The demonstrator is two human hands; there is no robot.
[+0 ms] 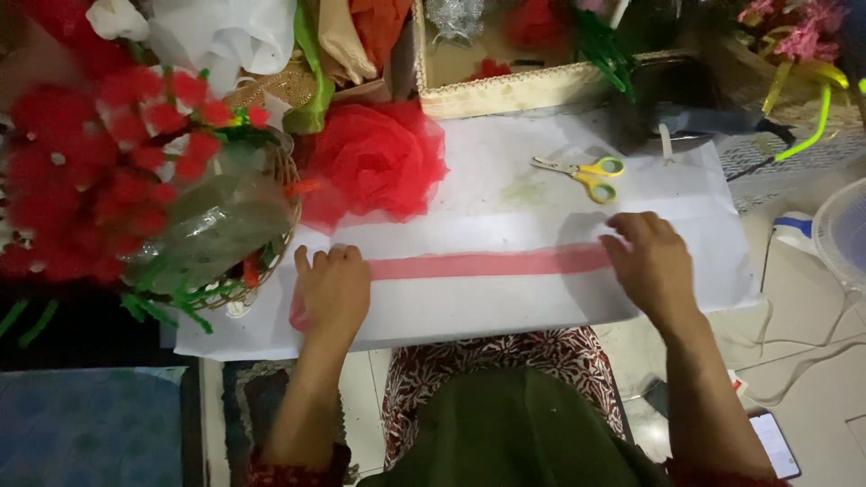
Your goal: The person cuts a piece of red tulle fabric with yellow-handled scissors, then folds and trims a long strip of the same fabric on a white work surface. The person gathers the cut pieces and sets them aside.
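Flat, red strip runs left-right between left hand, right hand

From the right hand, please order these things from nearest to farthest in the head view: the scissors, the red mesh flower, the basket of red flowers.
From the right hand:
1. Scissors, just above it on the white sheet.
2. Red mesh flower, up and to the left.
3. Basket of red flowers, at the far left edge.

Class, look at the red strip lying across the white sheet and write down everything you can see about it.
The red strip is a long, narrow band of thin, sheer-looking pinkish-red fabric. It lies flat and nearly level across the white sheet. The left hand presses flat on its left end, where a bit of red shows beneath the palm; the right hand covers its right end. The yellow-handled scissors lie apart from it, further up the sheet.
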